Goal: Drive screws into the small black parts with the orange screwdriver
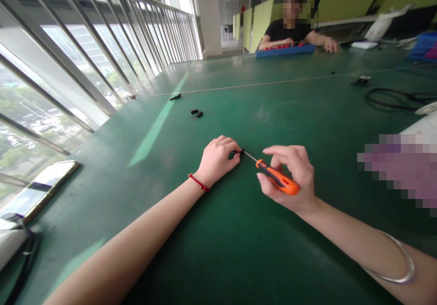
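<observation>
My left hand (218, 159), with a red cord bracelet at the wrist, rests on the green table and pinches a small black part (242, 151) between thumb and fingers. Its shape is mostly hidden. A screwdriver (279, 179) with an orange and black handle lies across my right hand (300, 173). The handle's end sits against the palm, the thumb below it and the index finger stretched out above, loosely held. Its thin metal shaft points left, and the tip meets the black part at my left fingertips.
Small black pieces (197, 113) and another black piece (175, 97) lie farther back on the table (221, 246). A phone (41, 189) is at the left by the railing (112, 36). Right: a black cable (385, 96). Across sits a person (290, 32) behind a blue tray (285, 51).
</observation>
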Demonstrator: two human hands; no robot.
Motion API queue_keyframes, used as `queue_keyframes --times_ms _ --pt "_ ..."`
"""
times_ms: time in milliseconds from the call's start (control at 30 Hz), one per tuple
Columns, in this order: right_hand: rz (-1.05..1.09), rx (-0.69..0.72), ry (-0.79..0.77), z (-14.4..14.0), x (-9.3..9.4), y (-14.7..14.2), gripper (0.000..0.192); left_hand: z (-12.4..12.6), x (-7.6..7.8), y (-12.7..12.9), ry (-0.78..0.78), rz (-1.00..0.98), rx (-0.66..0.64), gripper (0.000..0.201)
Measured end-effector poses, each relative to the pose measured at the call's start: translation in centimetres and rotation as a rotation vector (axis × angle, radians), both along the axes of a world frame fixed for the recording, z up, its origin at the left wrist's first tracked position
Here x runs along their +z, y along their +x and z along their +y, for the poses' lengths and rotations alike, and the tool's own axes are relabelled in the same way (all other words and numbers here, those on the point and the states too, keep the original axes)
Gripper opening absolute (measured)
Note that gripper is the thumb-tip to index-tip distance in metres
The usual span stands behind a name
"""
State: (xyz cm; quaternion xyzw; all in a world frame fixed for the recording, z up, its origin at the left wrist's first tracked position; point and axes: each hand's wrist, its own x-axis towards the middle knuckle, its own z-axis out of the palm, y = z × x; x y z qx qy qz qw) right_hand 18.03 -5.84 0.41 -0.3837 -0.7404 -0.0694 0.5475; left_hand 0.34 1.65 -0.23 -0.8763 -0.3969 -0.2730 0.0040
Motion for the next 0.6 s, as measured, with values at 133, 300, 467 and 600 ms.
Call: queue_keyframes --times_ms 133,300,467,600 --pt "-0.037 -0.041 0.006 -0.02 0.29 -0.03 0.013 -0.03 -0.02 0.02 0.005 -0.012 0.000 0.009" --pt "-0.054 -0.007 -0.026 0.05 0.26 -0.10 0.015 -0.06 -0.03 0.03 0.014 -0.009 0.007 0.009" --pt "-0.103 0.080 -0.155 0.16 -0.16 -0.03 0.007 -0.11 0.06 0.04 0.019 0.013 0.025 0.010" --pt "-0.068 0.079 -0.100 0.24 -0.20 0.09 0.008 -0.13 0.11 0.04 0.036 0.006 0.053 0.012"
